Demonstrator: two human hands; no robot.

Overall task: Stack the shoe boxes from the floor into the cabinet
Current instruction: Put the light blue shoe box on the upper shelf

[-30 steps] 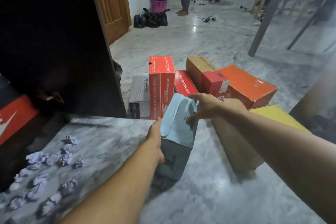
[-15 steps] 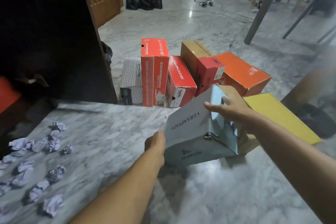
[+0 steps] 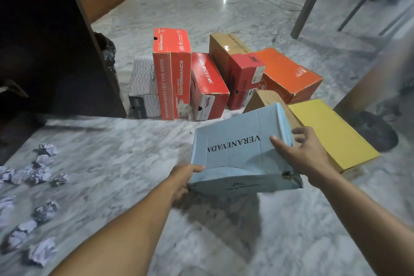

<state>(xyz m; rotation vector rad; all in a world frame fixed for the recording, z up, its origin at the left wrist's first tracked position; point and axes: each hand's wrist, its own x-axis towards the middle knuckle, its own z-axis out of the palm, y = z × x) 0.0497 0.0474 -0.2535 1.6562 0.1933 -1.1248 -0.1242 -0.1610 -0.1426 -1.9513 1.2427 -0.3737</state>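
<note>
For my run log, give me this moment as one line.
step: lifting box | left hand: grips light blue shoe box | right hand: grips it | other boxes: on floor

The box in the hands (image 3: 239, 152) is light blue with black letters. The tall box (image 3: 171, 78) is red-orange with white words. Next to it, one box (image 3: 143, 83) is white with grey wavy lines. Another box (image 3: 208, 87) is red. One flat box (image 3: 331, 132) is yellow, and one box (image 3: 289, 74) is orange. The floor (image 3: 224, 15) is white and grey marble. The paper balls (image 3: 38, 172) are pale purple.
</note>
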